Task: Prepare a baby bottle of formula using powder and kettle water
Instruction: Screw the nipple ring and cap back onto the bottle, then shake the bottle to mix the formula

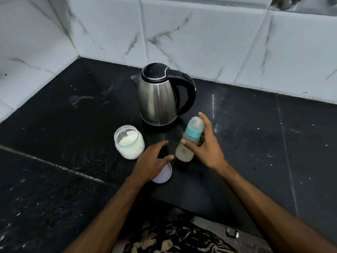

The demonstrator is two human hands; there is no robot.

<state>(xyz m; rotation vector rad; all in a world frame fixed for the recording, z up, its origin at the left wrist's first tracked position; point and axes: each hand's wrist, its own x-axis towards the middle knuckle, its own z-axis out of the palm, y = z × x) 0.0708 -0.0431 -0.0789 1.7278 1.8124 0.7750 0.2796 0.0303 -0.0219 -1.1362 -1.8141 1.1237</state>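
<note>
- Head view, only cam there is. Landmark = the kettle (160,95), steel w/ black lid and handle, standing upright on the black stone counter (73,110) near the tiled back wall (200,33), lid looks down.
- Baby bottle (189,140) is just in front of the kettle, a bit to the handle side, tilted w/ its clear cap end pointing up toward the kettle. Teal collar is on, and there's cloudy whitish liquid in the lower part.
- Right hand (206,145) is grasping the bottle: thumb across the body, fingers curled behind it up by the cap.
- Left hand (155,159) is released, fingers spread and loose, holding nothing. It hovers in front of the kettle, btw the bottle and the powder jar (129,141), partly over a pale round lid (163,172). Can't tell if it's touching that lid.
- Step, imo: powder + water look already in and the top's on, so this is prob the mix/shake or finishing stage. Next move needs a firm grip and a collar that's actually tight, else it leaks.
- Jar of white powder sits open in front of the kettle on the spout side, its lid prob the pale one nearer the person.
- In the way: open jar is close to the left hand, easy to knock. Kettle close behind the bottle too.
</note>
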